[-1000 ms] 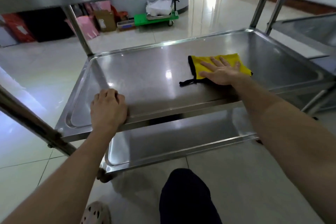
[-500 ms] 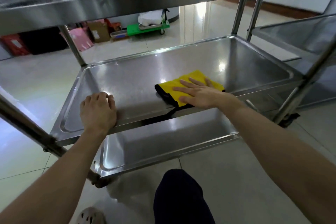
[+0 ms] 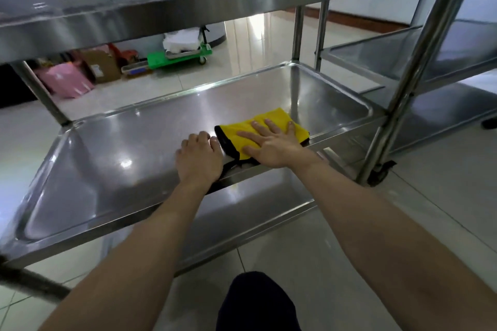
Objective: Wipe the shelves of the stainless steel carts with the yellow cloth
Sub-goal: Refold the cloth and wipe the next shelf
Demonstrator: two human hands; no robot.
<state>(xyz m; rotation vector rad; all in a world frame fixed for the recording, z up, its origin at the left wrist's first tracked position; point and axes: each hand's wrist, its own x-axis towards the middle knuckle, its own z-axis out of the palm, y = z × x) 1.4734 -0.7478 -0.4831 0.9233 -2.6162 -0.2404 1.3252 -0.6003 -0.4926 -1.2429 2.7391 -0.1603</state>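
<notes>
— Middle shelf [image 3: 113,142] of the steel cart [image 3: 419,67], inspected. Yellow cloth [image 3: 271,118] now sits at 5 o'clock on it, against the near rim. A second ago it lay out toward 3 o'clock.

— And the hands?

— Right hand [image 3: 271,146] is on the cloth, grip wide, fingers spread flat and pressing. Left hand [image 3: 199,160] has moved along the rim from 7 to 6 o'clock, just beside the cloth's black edge. Its fingers are bent and it holds nothing I can make out.

— Consequence?

— The right side looks covered. In my judgement the left side and the lower shelf [image 3: 242,204] remain.
</notes>
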